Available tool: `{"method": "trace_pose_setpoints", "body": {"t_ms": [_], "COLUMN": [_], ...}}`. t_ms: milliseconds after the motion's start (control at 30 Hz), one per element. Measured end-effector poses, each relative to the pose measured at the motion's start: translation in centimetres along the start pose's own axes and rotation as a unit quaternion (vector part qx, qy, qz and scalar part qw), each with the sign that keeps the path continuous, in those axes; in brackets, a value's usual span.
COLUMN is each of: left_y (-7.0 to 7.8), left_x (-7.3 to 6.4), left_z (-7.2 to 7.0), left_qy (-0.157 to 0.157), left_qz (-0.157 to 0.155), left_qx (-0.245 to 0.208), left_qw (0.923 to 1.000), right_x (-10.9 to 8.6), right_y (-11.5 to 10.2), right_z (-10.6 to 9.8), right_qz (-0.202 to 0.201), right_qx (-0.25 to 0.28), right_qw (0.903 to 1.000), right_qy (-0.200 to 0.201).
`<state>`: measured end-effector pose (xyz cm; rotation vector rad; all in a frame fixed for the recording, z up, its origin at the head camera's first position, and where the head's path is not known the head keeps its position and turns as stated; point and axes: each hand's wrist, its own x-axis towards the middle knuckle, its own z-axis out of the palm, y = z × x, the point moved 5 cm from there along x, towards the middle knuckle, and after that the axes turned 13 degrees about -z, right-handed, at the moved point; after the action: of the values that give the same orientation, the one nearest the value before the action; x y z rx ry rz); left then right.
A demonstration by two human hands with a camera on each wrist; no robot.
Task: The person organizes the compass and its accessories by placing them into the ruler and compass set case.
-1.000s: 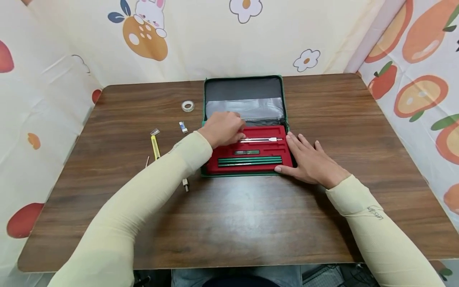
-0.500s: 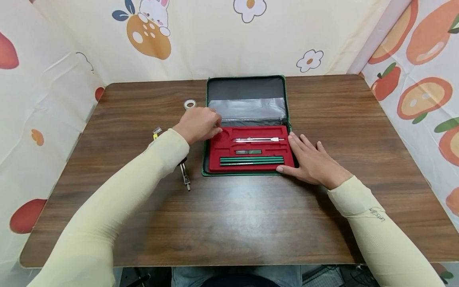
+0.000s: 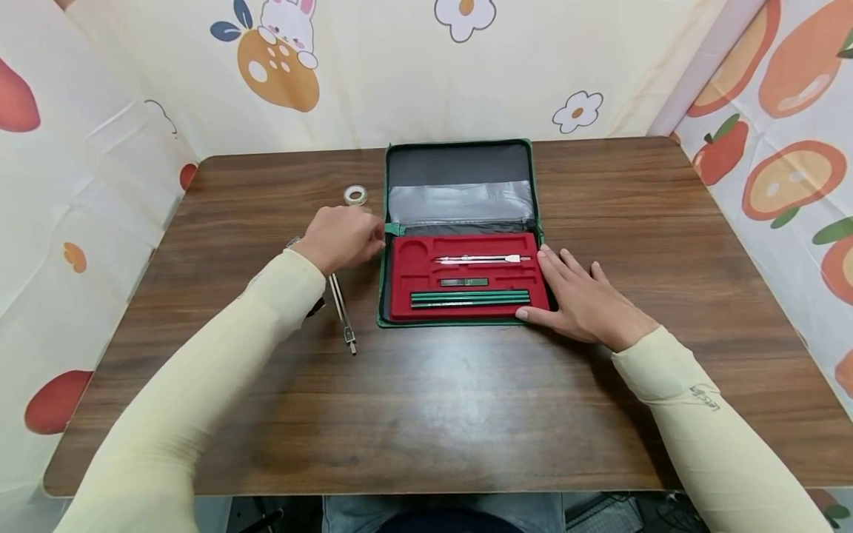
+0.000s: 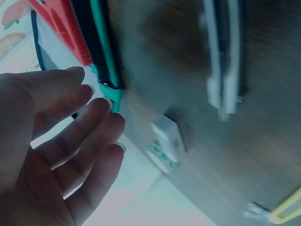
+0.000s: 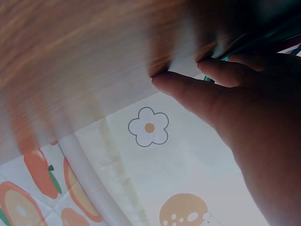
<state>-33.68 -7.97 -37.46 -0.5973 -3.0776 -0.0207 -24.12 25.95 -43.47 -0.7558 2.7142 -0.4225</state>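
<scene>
A zip case with green edging (image 3: pixel 460 163) lies open, its red tray (image 3: pixel 500 277) toward me. The tray holds a slim silver drawing instrument (image 3: pixel 483 260), a small green lead box (image 3: pixel 464 282) and green pencils (image 3: pixel 469 296). My left hand (image 3: pixel 346 237) is just left of the case; in the left wrist view its fingers bend loosely near the green zip end (image 4: pixel 111 92), with nothing held. My right hand (image 3: pixel 583 300) rests with straight fingers at the tray's right edge. A silver compass (image 3: pixel 343 314) lies on the table, partly behind my left hand.
A roll of tape (image 3: pixel 355 195) is beyond my left hand. The left wrist view also shows a small white eraser-like block (image 4: pixel 169 136) and a yellow cutter (image 4: pixel 287 207). Printed cloth (image 3: pixel 506 74) closes off the back and sides of the brown table (image 3: pixel 466 414).
My left hand has moved left from over the tray to beside the case, uncovering the tray's left part. The right hand has stayed at the case's right edge.
</scene>
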Motion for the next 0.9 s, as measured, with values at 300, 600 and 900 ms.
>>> {"method": "trace_pose_setpoints", "body": {"t_ms": [300, 600, 900], "left_y": [-2.1, -3.2, -4.2], "left_x": [-1.2, -2.7, -3.5], "left_z": [1.0, 1.5, 1.9], "left_qy": [-0.011, -0.004, -0.023], "left_qz": [-0.015, -0.021, -0.027], "left_qx": [-0.001, 0.011, 0.012], "left_qw": [0.9998, 0.9997, 0.9993], "right_x": [0.0, -0.1, 0.0], "right_y": [-0.2, -0.3, -0.5], "right_z": [-0.1, -0.1, 0.0], "right_qz": [-0.006, -0.005, -0.003], "right_qx": [-0.007, -0.006, 0.001], "right_qw": [1.0, 1.0, 1.0], "right_qy": [0.003, 0.001, 0.0]}}
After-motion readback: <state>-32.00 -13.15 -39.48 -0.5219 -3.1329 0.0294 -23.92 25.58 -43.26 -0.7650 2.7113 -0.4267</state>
